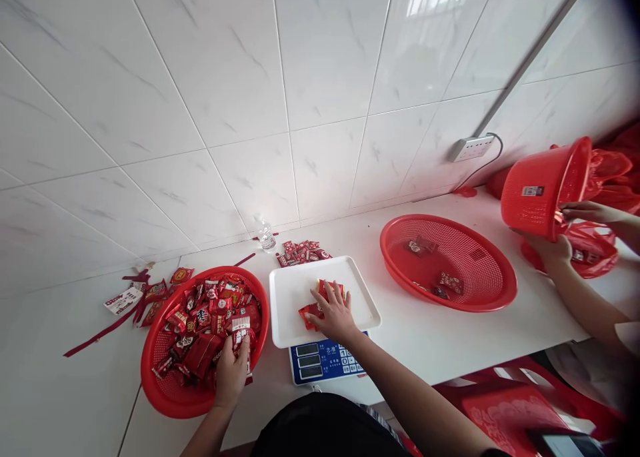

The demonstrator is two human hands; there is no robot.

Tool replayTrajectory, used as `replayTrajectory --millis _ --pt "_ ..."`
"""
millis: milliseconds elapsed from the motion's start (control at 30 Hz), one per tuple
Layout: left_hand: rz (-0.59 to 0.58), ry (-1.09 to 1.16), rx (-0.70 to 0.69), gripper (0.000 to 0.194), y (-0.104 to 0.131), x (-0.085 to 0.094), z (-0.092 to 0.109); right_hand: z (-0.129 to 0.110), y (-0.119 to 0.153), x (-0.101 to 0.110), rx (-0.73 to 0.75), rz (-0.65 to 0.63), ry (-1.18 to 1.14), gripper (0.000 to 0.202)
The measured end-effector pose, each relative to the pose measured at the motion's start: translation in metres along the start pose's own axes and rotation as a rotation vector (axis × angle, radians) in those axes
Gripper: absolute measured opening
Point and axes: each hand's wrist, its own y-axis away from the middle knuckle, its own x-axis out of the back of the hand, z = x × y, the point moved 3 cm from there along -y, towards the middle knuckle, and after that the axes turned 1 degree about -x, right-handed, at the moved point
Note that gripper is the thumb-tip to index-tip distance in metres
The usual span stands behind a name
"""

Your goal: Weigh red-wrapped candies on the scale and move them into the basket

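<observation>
My left hand (231,370) is closed on a red snack packet (241,328) with a white label, over the near right part of a red plastic basket (155,384). Heaped in that basket are many wrapped red snack packets (203,350). To the right, my right hand (335,316) reaches over a white tray (295,287) with its fingers spread. Under and beside those fingers lie red packets (309,316), partly covered by the hand. The tray sits on a weighing scale (325,362) with a blue keypad and dark displays.
A larger red basket (500,270) at right holds a few packets. Another person's hands tilt a red basket (533,190) over a red bag (600,260). Behind the tray are small red packets (303,251) and a clear bottle (265,234). Loose packets (155,290) and ribbon lie left.
</observation>
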Motion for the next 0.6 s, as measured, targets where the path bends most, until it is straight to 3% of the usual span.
replayTrajectory --millis 200,367,467,600 --pt "0.001 0.019 0.015 0.033 0.001 0.001 -0.001 -0.011 -0.015 -0.008 0.092 0.009 0.049 0.061" --pt "0.004 -0.030 -0.010 0.034 -0.001 -0.001 0.001 -0.010 -0.014 0.003 0.391 0.033 -0.006 0.048" --pt "-0.009 -0.074 -0.041 0.037 -0.003 -0.004 0.000 -0.005 -0.014 0.009 0.510 -0.005 -0.018 0.049" --pt "-0.018 -0.137 -0.068 0.041 -0.004 -0.006 -0.002 0.011 -0.009 0.021 0.370 0.087 -0.014 0.052"
